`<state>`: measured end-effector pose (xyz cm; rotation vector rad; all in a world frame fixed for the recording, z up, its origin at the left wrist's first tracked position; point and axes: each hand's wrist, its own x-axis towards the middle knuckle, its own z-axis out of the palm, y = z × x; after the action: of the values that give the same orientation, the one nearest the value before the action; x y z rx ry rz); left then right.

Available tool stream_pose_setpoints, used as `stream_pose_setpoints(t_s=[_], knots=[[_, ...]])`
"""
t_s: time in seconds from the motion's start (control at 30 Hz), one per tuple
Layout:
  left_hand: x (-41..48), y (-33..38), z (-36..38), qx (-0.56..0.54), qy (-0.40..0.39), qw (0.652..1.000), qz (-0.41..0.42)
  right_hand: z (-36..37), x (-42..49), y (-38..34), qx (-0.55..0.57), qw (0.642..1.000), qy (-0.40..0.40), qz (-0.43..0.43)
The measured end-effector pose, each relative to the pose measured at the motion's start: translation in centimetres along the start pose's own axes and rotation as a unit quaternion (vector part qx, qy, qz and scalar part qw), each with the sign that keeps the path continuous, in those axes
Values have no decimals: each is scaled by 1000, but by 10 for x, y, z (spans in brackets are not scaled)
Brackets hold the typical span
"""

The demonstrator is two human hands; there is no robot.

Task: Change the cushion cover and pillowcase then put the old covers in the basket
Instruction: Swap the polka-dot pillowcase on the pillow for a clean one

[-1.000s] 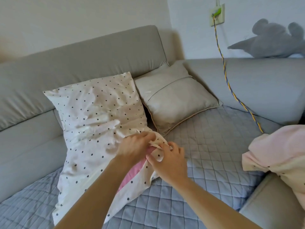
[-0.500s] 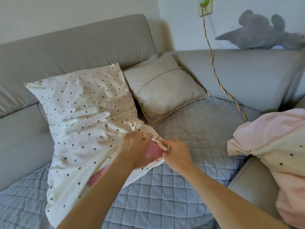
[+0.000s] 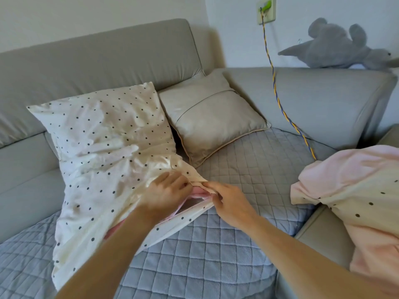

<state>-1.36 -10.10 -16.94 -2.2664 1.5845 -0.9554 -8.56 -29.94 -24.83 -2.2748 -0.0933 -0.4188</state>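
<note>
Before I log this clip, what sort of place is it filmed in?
Probably a living room at home: a grey corner sofa with a quilted cover, a beige cushion against its backrest, and a plush toy on top of it.

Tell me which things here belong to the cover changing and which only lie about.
For the job: dotted pillowcase, pink pillow inside, beige cushion, left hand, right hand, pink bundle (likely).
Lying about: plush toy, twisted cord, wall socket.

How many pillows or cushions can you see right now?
2 for sure: the dotted pillow leaning on the sofa back, the beige cushion right of it in the corner. The pink bundle at far right may hide another.
</note>
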Motion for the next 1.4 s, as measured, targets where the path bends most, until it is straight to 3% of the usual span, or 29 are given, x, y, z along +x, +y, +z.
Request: stream_pose_setpoints(t_s=[0.2,0.37,0.47,0.57,0.63,0.7,0.83,0.97,1.2,1.3,1.4], knots=[[-35,-21,-58,-104,82,987,-90,8,11,3,-42,999,20,-26],[-37,22,-26,-112,5,982,-149,-9,18,-12,-38,996,-61,57],[-35,35,-13,-72,-60,981,-169,-19,6,-19,-2,996,-30,90],[-68,33,-31,-27,-63,979,-189,-24,-6,-31,32,993,65,89],[-109,28,-46,-11,-67,971,-229,-25,-11,-45,9,990,132,40],[-153,24,-58,-2,-73,956,-285,-18,-16,-64,-33,983,166,-73],[-209,27,-75,8,-72,924,-376,19,-32,-102,-99,970,58,-214],[-233,29,-82,-22,-80,859,-505,71,-44,-136,-204,926,-15,-317],[-248,14,-84,-256,-76,750,-605,121,-29,-188,-299,868,-27,-396],[-247,7,-89,-305,-71,738,-597,137,-22,-205,-354,838,-17,-415],[-252,7,-87,-321,-91,738,-587,146,-11,-213,-365,846,-31,-388]])
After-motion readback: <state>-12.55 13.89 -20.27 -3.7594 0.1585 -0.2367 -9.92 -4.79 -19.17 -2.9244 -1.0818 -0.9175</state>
